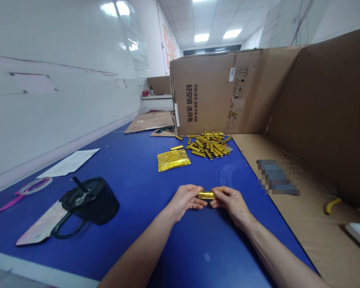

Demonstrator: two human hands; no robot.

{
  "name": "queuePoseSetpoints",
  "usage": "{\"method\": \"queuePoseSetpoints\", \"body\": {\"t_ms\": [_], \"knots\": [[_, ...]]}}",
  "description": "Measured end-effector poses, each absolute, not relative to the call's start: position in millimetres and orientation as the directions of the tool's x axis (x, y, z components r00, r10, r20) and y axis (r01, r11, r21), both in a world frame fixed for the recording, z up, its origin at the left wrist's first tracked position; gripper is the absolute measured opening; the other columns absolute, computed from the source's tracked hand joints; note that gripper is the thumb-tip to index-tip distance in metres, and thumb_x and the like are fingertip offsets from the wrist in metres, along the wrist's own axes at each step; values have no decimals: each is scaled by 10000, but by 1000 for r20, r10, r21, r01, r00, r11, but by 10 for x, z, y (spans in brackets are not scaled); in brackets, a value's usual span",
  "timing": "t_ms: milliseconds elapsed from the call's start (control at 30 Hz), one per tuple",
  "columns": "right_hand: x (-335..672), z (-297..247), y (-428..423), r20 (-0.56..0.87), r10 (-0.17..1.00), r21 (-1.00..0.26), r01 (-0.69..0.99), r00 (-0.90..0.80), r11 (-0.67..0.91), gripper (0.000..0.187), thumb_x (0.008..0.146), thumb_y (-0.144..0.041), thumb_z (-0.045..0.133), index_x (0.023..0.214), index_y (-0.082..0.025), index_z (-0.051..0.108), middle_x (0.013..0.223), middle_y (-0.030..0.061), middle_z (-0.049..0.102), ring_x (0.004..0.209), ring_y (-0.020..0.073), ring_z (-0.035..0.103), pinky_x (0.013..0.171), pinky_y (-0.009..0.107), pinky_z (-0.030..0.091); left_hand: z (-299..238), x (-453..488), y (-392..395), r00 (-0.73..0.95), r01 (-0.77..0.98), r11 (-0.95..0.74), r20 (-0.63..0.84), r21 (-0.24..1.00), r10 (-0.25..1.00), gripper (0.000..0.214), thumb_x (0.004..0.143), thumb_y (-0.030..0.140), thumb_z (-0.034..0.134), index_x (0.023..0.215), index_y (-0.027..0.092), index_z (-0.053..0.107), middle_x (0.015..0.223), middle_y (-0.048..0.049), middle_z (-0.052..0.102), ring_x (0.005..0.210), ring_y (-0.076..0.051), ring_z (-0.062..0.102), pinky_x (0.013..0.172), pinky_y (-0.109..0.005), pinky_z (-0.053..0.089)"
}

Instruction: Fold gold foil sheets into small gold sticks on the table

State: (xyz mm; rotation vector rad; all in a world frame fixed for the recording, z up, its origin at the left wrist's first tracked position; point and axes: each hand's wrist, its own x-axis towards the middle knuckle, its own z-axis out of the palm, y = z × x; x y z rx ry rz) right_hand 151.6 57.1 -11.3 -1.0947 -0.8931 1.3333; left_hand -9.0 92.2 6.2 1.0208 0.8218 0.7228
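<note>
Between my two hands is a small rolled tube of shiny gold foil (207,195), lying crosswise just over the blue table. My left hand (188,200) pinches its left end with thumb and fingers. At the right end, my right hand (228,200) grips it the same way. Farther back lies a flat stack of gold foil sheets (173,160), with one loose gold roll (176,147) behind it. A heap of similar gold rolls (211,146) sits to the right of the stack, against the cardboard.
A black lidded mug (97,200) with a straw stands at the left, near a white sheet (69,163) and a pink-and-white ring-shaped item (36,185). Large cardboard panels (213,96) wall off the back and right. A pixelated dark object (277,177) lies on the right.
</note>
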Motion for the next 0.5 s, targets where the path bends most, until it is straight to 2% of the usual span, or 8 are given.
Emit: {"method": "queuePoseSetpoints", "body": {"t_ms": [167, 300, 500], "knots": [[1491, -86, 556, -95, 993, -962, -264, 72, -73, 255, 583, -320, 692, 719, -125, 600, 587, 19, 633, 485, 141, 602, 518, 261, 488, 42, -44, 881, 431, -120, 298, -221, 947, 875, 245, 603, 207, 673, 780, 95, 545, 682, -77, 636, 576, -126, 604, 551, -211, 460], [1472, -88, 541, -75, 997, -960, -274, 35, -63, 323, 571, -307, 702, 822, -140, 586, 633, 20, 649, 521, 149, 612, 561, 285, 490, 26, -32, 880, 408, -132, 287, -212, 949, 888, 223, 607, 188, 666, 768, 96, 541, 661, -67, 636, 548, -112, 596, 541, -202, 452], [1470, -112, 541, -68, 997, -967, -249, 25, -60, 282, 574, -308, 698, 752, -118, 587, 611, 33, 650, 536, 146, 610, 581, 278, 483, 2, -30, 882, 408, -113, 281, -213, 953, 888, 199, 623, 170, 651, 771, 96, 541, 640, -62, 633, 528, -106, 590, 523, -196, 445]]}}
